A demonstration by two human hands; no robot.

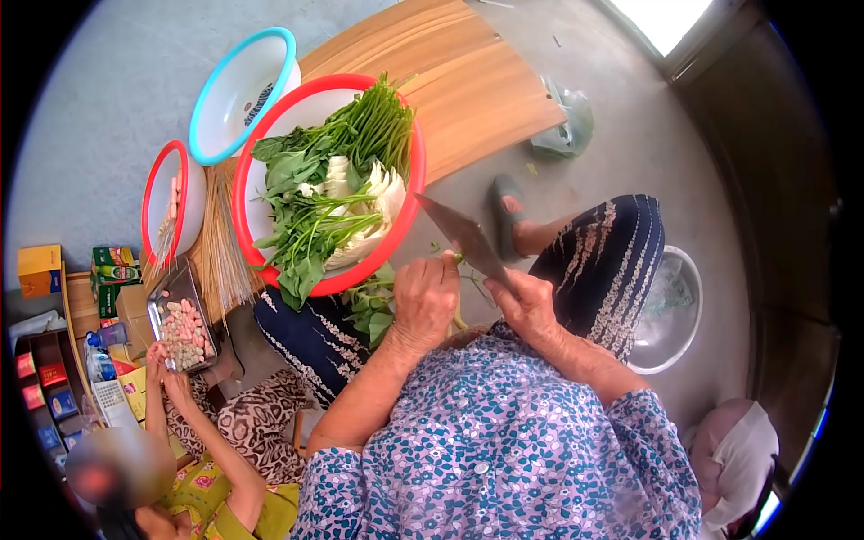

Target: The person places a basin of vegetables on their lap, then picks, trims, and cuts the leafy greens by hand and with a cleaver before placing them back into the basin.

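Nearest the camera is the blue floral shirt (486, 450) of the wearer. The fingers of the right hand (526, 310) are closed around the handle end of a broad-bladed knife (459, 236); its blade extends away from the body and toward the left. The fingers of the left hand (425, 297) pinch a short green stem (460, 258) beside the blade; contact between stem and cutting edge cannot be confirmed from this angle. Loose leaves (371, 310) lie below the left hand, between the patterned trouser legs. Beyond that hand, a large red-rimmed basin (241, 189) contains leafy greens (315, 225) and pale cabbage pieces (387, 193). Farther out are a blue-rimmed basin (200, 117), thin sticks (223, 243) and a wooden tabletop (477, 90). At lower left, a co-worker's hands (169, 373) are at a metal tray (174, 281) of pink and pale pieces. A metal bowl (693, 333) stands beyond the right knee.
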